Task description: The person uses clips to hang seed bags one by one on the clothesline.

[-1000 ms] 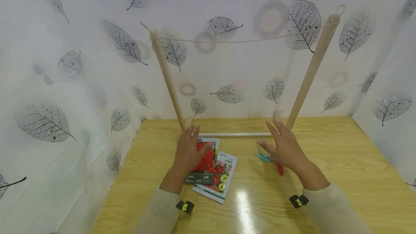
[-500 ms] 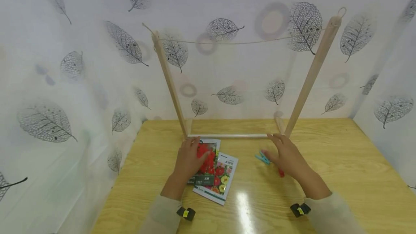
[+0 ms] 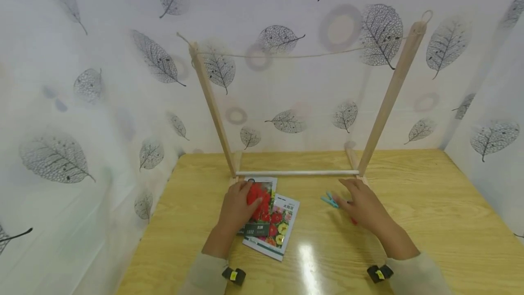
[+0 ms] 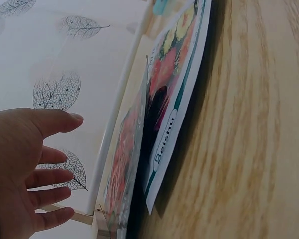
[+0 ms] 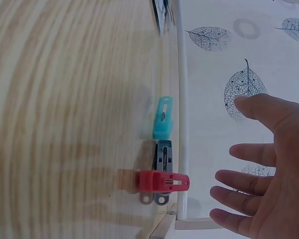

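Fingers spread on both: left hand (image 3: 237,206) over the top seed packet (image 3: 262,204) at 11 o'clock, right hand (image 3: 364,206) above the clothespins (image 5: 162,167) at 1; packets look thin, floppy, best pinched at an edge

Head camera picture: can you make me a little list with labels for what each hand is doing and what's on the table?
left hand: open, over the red flower seed packet
second seed packet: partly under the first
right hand: open, above the clothespins
clothespins: blue, grey, red
frame: two wooden posts, string across the top
table: wood
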### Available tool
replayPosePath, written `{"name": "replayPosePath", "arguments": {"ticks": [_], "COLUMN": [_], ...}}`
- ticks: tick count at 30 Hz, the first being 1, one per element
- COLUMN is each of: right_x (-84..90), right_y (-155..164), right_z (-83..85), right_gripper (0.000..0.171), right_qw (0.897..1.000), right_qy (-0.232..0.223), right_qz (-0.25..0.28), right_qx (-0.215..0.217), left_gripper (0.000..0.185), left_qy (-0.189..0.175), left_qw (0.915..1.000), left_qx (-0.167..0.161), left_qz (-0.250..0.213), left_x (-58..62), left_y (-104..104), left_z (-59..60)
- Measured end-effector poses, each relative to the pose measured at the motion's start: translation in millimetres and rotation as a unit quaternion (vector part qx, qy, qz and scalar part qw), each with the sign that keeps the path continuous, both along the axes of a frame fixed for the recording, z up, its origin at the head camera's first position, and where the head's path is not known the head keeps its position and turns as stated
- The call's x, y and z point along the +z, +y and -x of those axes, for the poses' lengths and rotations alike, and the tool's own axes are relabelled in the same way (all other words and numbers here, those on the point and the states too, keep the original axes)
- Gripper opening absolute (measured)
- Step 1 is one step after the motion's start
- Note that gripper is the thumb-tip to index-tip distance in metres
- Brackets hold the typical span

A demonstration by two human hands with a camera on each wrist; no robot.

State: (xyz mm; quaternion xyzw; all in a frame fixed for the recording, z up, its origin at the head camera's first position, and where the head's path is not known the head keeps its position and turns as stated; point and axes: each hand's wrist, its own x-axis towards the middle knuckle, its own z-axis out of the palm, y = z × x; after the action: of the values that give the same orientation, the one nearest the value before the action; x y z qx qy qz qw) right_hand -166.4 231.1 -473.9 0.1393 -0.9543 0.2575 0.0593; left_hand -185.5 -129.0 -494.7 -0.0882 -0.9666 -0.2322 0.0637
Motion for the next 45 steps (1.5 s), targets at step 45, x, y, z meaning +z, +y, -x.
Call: {"name": "replayPosePath", "arguments": {"ticks": [45], "right_x": [-24.7], "right_y": [25.0], "right_z": [-12.7], "right_gripper": [0.053], "right_qw": [0.994], "right_qy": [-0.092], "right_qz": [-0.015], "right_qx": [-0.059], "left_gripper": [0.056], "left_qy": [-0.047], "left_qw": [0.9977], "left_qx": [-0.041], "left_qz": [0.026], "left_x": [-31.7], "left_y": [6.2], "left_z": [-7.6]}}
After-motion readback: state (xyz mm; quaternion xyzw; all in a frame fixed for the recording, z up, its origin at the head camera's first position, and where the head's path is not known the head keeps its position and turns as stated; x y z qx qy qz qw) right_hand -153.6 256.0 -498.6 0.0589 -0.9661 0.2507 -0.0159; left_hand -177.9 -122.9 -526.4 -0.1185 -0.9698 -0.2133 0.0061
